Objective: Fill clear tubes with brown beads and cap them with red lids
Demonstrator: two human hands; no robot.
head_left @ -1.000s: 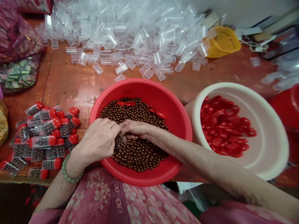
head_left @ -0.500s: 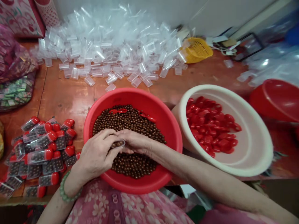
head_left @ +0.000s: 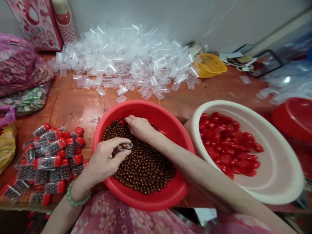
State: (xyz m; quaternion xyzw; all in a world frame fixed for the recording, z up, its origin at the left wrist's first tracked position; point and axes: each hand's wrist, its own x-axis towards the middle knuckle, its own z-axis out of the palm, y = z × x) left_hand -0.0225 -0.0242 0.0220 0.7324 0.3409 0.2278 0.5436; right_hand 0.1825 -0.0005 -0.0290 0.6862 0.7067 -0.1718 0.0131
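Note:
A red basin [head_left: 143, 205] holds many brown beads [head_left: 146, 172]. Over its left side, my left hand [head_left: 106, 159] grips a clear plastic container [head_left: 124, 146] between thumb and fingers, its open mouth showing brown balls inside. My right hand [head_left: 138, 128] reaches to the back of the basin, its fingertips closed on a red cap [head_left: 122, 122] lying at the beads. More red pieces show behind my right wrist, partly hidden. To the right stands a white basin [head_left: 273, 165] with a heap of red caps [head_left: 226, 143].
Filled, red-capped containers [head_left: 53, 159] are piled at the left. Empty clear containers [head_left: 126, 61] are heaped along the wall, beside a yellow basket [head_left: 211, 66]. Bags of wrapped items [head_left: 21, 68] lie far left, and a red bowl [head_left: 294, 117] sits far right.
My right hand has moved away from my left hand to the red cap at the back of the beads. My left hand still holds the container. The view has shifted slightly.

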